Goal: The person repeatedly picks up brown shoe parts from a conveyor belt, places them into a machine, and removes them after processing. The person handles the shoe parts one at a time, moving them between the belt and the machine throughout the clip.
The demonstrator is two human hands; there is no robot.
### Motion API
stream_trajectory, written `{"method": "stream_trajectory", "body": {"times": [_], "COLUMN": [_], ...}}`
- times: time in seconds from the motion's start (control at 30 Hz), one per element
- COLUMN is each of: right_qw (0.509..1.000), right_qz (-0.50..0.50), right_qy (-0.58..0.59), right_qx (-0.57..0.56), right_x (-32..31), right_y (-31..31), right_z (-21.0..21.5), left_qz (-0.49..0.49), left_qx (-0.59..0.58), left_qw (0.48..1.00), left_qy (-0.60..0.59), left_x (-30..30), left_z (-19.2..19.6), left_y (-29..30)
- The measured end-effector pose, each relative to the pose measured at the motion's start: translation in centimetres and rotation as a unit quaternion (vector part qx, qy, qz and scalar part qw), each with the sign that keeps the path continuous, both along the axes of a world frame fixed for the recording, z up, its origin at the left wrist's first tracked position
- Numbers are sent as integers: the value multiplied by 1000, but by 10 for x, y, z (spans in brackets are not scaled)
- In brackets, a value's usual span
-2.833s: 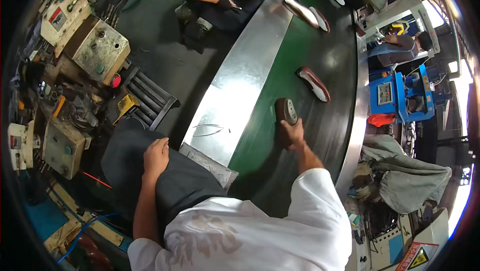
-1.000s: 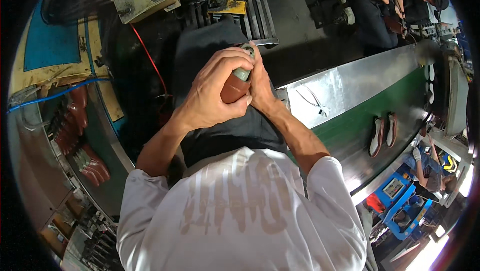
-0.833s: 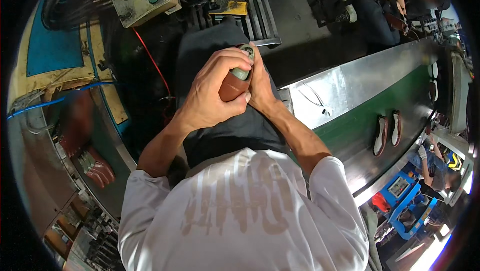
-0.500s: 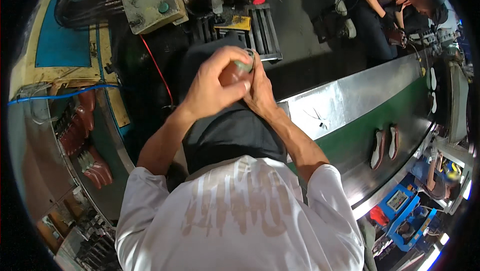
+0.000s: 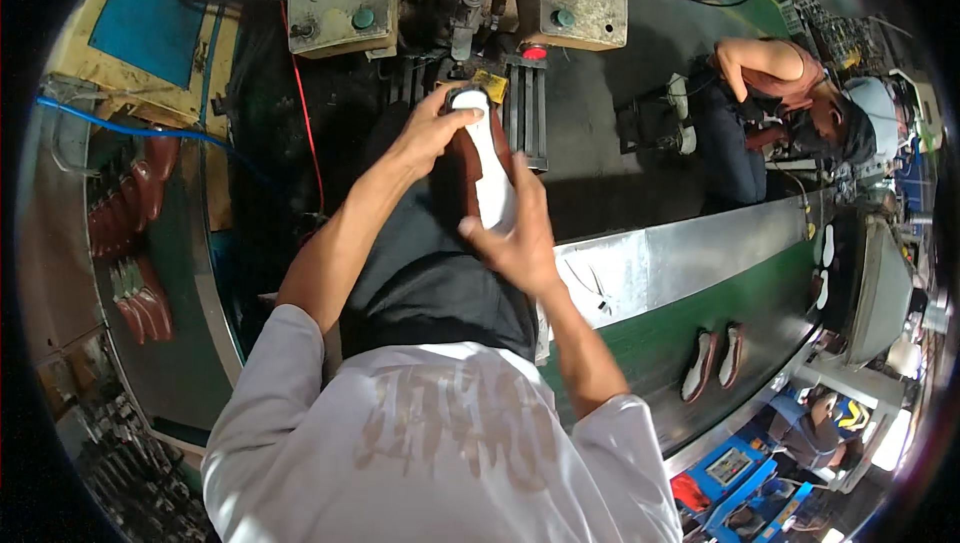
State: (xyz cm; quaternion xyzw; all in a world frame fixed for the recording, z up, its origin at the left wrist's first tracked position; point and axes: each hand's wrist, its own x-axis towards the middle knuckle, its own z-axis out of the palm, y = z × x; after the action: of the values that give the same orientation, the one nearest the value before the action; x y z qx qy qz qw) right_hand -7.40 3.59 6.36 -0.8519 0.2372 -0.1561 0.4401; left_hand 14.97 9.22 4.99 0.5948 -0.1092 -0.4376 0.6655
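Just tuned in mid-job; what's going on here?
A person in a white shirt has a reddish-brown shoe with a white sole-shaped surface. The left grip holds its far end, thumb on the white; the blurred right grip is at the near end. To the right, two brown-and-white shoes lie side by side on a green conveyor belt.

Green belt (image 5: pixel 640 341): two brown shoes (image 5: pixel 697 370), two white soles (image 5: pixel 828 246) farther along.

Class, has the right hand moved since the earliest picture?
Yes: the right hand has moved left, from over the conveyor belt past its metal edge to above the lap.
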Motion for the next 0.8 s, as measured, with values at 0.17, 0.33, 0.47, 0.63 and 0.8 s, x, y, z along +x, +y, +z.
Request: {"method": "stream_trajectory", "body": {"times": [0.17,0.33,0.47,0.63,0.8], "right_qw": [957,950,964,927,931], "right_qz": [63,97,47,22,-30], "right_qy": [136,134,57,-28,-28], "right_qx": [-247,-264,-257,-374,-364], "right_x": [-4,3,37,165,278], "right_y": [20,6,-28,-107,-174], "right_z": [-11,7,69,131,114], "left_qz": [28,-97,88,40,-20], "left_qx": [67,142,-87,170,245], "left_qw": [991,947,992,870,777], "left_qy": [-117,-270,-6,-461,-579], "left_x": [8,52,60,81,54], "left_z": [-49,-50,9,-122,-129], "left_y": [-1,-5,2,14,6]}}
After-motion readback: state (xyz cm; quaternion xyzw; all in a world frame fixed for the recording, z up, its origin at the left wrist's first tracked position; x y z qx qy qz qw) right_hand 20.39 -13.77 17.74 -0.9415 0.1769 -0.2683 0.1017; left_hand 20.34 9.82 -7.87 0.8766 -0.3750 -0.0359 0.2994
